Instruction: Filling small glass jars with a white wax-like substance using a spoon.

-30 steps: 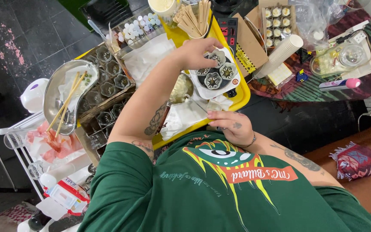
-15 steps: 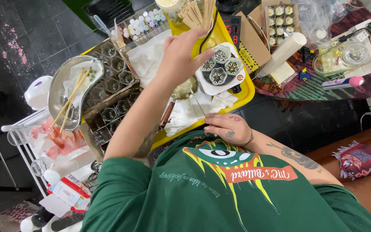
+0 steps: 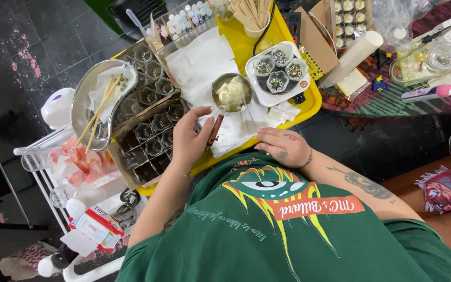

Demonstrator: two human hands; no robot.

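While both hands (image 3: 236,143) rest unclenched | metal bowl (image 3: 232,93) holds pale paste | white tray (image 3: 277,69): three filled cups

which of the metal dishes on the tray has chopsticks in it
The large metal dish at the tray's left edge: a pair of wooden chopsticks lies slanted across it. The small round metal bowl mid-tray holds only a pale lumpy filling.

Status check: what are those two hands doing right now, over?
Left hand on brown stick, grip unclear. Right hand flat on white paper. Metal bowl just beyond. Nothing blocking.
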